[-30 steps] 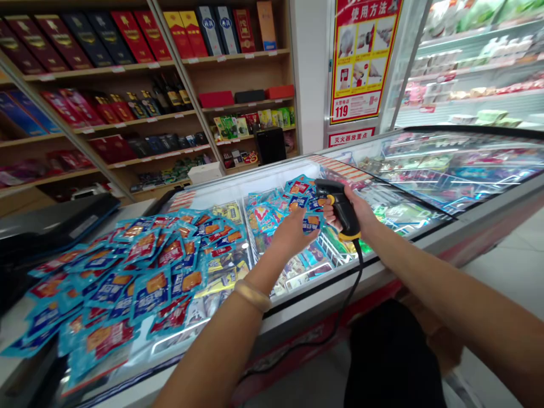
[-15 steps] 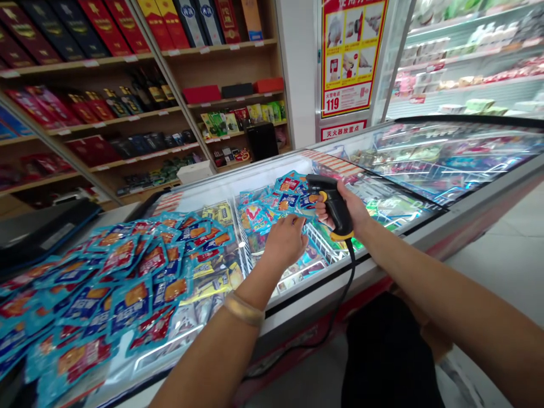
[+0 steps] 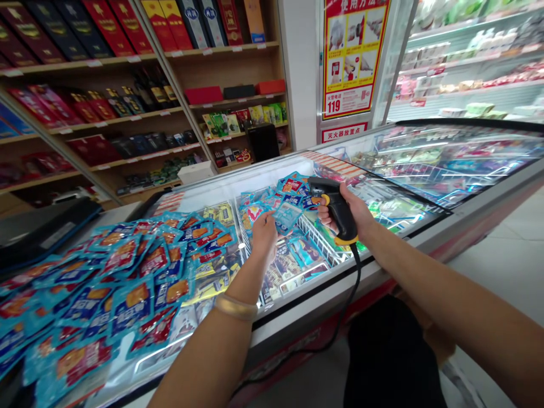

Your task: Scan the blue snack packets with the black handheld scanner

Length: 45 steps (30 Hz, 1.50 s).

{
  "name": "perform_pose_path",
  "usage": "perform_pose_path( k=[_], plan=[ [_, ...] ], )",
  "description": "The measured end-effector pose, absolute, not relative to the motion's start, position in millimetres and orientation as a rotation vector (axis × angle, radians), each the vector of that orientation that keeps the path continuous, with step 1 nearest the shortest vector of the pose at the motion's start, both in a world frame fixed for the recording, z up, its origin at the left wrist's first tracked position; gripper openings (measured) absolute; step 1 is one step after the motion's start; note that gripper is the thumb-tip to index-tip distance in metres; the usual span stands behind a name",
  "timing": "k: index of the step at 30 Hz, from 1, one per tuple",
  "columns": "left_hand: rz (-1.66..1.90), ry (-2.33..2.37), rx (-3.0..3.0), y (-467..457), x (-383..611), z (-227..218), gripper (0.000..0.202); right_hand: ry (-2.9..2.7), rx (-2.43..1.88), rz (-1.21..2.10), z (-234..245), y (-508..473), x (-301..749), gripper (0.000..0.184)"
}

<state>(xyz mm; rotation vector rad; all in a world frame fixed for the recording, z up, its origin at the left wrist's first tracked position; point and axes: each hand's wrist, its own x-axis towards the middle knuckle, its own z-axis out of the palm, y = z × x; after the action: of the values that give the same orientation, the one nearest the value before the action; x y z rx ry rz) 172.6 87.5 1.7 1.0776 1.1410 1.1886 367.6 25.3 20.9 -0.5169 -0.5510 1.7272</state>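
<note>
Packet had come up off the small heap just beyond it. The left hand pinched its edge, pale side turned to the scanner just right of that pinch. The right hand stayed clenched round the scanner's handle. A big spread of packets lay well left of the grip on the freezer lid, and nothing stood between packet and scanner.

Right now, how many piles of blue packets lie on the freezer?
2: a big pile at the left, a small pile by the scanner. The left hand holds one more packet.
</note>
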Motion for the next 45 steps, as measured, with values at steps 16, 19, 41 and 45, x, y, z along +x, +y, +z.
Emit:
perform_pose_path(
  k=[16, 19, 41, 45],
  plan=[
    [1.401, 1.324, 1.738, 80, 169, 2, 0.039, -0.698, -0.601, 1.843, 17, 22, 363, 0.053],
    [1.404, 1.330, 1.764, 80, 169, 3, 0.038, -0.686, -0.594, 1.864, 16, 24, 364, 0.053],
    [1.655, 1.710, 2.210, 87, 5, 64, 0.038, -0.647, -0.416, 2.076, 54, 59, 240, 0.057],
    [1.076, 2.169, 2.376, 79, -53, 58, 0.045, -0.615, -0.345, 2.176, 47, 70, 193, 0.055]
  ],
)
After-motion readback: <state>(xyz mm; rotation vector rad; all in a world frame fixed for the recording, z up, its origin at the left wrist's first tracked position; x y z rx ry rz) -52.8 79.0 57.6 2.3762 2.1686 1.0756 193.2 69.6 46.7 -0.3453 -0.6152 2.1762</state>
